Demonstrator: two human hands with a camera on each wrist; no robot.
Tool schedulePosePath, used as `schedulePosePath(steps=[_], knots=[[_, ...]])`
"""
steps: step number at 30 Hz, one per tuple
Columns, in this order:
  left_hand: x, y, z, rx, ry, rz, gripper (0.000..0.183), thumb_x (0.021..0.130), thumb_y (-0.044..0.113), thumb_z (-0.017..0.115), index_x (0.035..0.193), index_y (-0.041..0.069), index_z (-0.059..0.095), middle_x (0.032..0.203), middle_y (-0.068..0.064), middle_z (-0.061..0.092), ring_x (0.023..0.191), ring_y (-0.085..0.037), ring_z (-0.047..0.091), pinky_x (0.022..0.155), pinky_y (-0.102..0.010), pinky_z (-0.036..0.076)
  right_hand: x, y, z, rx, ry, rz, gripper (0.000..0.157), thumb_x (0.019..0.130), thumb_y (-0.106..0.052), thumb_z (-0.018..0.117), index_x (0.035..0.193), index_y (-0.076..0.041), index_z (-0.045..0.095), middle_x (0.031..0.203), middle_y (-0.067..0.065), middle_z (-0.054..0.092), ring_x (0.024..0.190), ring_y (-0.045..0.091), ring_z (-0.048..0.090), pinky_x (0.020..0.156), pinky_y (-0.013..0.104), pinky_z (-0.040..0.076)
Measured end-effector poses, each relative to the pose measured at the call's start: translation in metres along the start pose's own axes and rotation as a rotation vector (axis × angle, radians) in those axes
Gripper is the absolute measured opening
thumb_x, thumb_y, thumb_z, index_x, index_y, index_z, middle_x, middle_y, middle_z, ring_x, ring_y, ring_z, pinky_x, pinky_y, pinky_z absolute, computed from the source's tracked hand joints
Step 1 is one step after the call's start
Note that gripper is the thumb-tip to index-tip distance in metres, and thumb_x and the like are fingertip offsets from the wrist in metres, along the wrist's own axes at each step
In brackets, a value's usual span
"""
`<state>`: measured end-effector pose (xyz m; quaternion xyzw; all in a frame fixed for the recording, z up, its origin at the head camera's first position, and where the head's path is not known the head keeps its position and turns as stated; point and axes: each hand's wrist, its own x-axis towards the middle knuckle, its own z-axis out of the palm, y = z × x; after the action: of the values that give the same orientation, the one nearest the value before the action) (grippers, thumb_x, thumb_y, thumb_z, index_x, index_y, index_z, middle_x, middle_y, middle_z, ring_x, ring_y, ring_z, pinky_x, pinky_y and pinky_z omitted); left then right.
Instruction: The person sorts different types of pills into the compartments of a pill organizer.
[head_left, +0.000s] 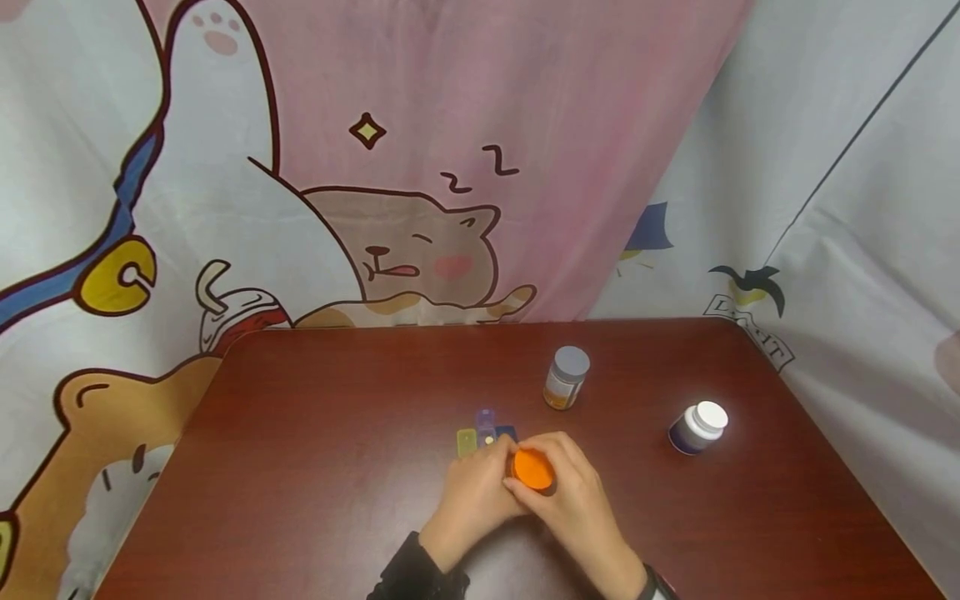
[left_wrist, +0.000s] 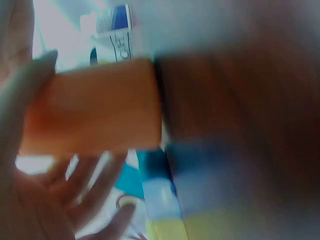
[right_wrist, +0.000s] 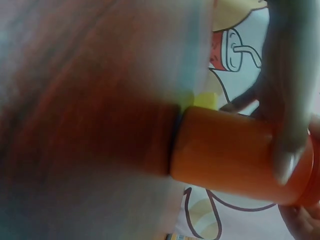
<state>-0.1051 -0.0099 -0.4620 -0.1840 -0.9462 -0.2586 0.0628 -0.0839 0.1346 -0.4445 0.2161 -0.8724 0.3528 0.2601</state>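
An orange bottle [head_left: 533,469] stands upright on the table between both hands. My left hand [head_left: 482,483] grips its upper part from the left; the thumb shows against the orange wall in the left wrist view. From the other side my right hand [head_left: 573,492] holds the top, thumb and index finger curving around the rim. In the right wrist view the bottle's body [right_wrist: 225,150] rests on the tabletop, its ridged upper end [right_wrist: 314,170] partly hidden by fingers. Just beyond the left hand lies a small pill organizer with yellow [head_left: 467,442], purple and blue parts, partly covered.
A clear jar with a grey lid [head_left: 567,377] stands behind the hands, slightly right. Farther right is a white-capped bottle with a dark label [head_left: 697,427]. The brown tabletop [head_left: 315,433] meets a cartoon-printed curtain [head_left: 600,100] at the back and sides.
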Motion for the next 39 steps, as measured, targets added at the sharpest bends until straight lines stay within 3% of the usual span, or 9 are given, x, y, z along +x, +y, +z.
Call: schedulePosePath(steps=[6,10,13,19,21,24,27,33,39], knots=[[-0.003,0.007,0.006,0.085,0.175,-0.019,0.052,0.052,0.058,0.074,0.082,0.019,0.057,0.066,0.005,0.066,0.057,-0.012,0.058,0.046,-0.029,0.048,-0.001,-0.003,0.001,-0.056,0.045,0.037,0.042,0.066,-0.025,0.081,0.102,-0.01,0.064,0.099,0.002,0.065,0.09,0.014,0.06,0.073,0.038,0.057],[-0.004,0.01,0.006,0.108,0.231,-0.025,0.051,0.052,0.055,0.076,0.084,0.018,0.059,0.067,0.004,0.066,0.059,-0.012,0.058,0.048,-0.03,0.05,-0.001,-0.004,0.0,-0.075,0.04,0.059,0.042,0.069,-0.026,0.079,0.103,-0.009,0.063,0.101,0.003,0.064,0.091,0.015,0.06,0.073,0.04,0.058],[-0.004,0.011,0.002,0.106,0.191,-0.024,0.057,0.056,0.054,0.076,0.097,0.016,0.062,0.08,0.002,0.071,0.07,-0.015,0.062,0.056,-0.034,0.054,0.001,-0.001,-0.003,-0.085,0.027,0.064,0.042,0.07,-0.027,0.078,0.105,-0.009,0.062,0.103,0.004,0.064,0.092,0.016,0.06,0.073,0.041,0.058],[-0.004,0.005,-0.022,0.056,-0.039,-0.007,0.094,0.064,0.06,0.071,0.138,0.011,0.041,0.113,-0.002,0.071,0.091,-0.02,0.065,0.072,-0.044,0.057,0.013,0.024,-0.022,-0.133,0.101,0.063,0.044,0.067,-0.023,0.081,0.105,-0.006,0.066,0.106,0.01,0.066,0.096,0.021,0.062,0.079,0.042,0.058],[-0.002,0.0,-0.032,0.031,-0.04,-0.011,0.093,0.066,0.058,0.07,0.141,0.013,0.038,0.108,0.001,0.072,0.086,-0.016,0.064,0.07,-0.041,0.056,0.019,0.038,-0.031,-0.155,0.149,0.087,0.043,0.067,-0.021,0.081,0.104,-0.004,0.067,0.106,0.012,0.066,0.099,0.023,0.061,0.083,0.042,0.055],[0.001,-0.011,-0.044,0.021,0.02,-0.013,0.083,0.069,0.054,0.07,0.137,0.016,0.043,0.097,0.005,0.072,0.079,-0.01,0.061,0.067,-0.036,0.055,0.027,0.059,-0.042,-0.189,0.211,0.127,0.043,0.067,-0.018,0.081,0.104,-0.002,0.068,0.105,0.015,0.065,0.1,0.026,0.06,0.086,0.045,0.052],[0.003,-0.022,-0.048,0.038,0.048,-0.03,0.074,0.071,0.049,0.072,0.133,0.016,0.048,0.1,0.001,0.07,0.086,-0.014,0.062,0.071,-0.039,0.056,0.03,0.08,-0.052,-0.227,0.255,0.153,0.042,0.066,-0.014,0.081,0.104,0.0,0.068,0.105,0.019,0.065,0.099,0.031,0.06,0.084,0.051,0.051],[0.001,-0.04,-0.046,0.087,-0.004,-0.09,0.072,0.071,0.039,0.076,0.132,0.012,0.05,0.123,-0.01,0.063,0.11,-0.027,0.058,0.088,-0.051,0.054,0.027,0.108,-0.06,-0.235,0.272,0.241,0.04,0.069,-0.012,0.079,0.106,-0.001,0.068,0.113,0.021,0.063,0.102,0.036,0.058,0.082,0.056,0.051],[-0.002,-0.047,-0.039,0.102,-0.043,-0.09,0.068,0.071,0.035,0.076,0.13,0.008,0.054,0.124,-0.013,0.065,0.11,-0.031,0.059,0.092,-0.053,0.051,0.028,0.122,-0.061,-0.231,0.249,0.294,0.041,0.072,-0.01,0.077,0.111,-0.002,0.067,0.121,0.021,0.061,0.107,0.036,0.056,0.081,0.055,0.054]])
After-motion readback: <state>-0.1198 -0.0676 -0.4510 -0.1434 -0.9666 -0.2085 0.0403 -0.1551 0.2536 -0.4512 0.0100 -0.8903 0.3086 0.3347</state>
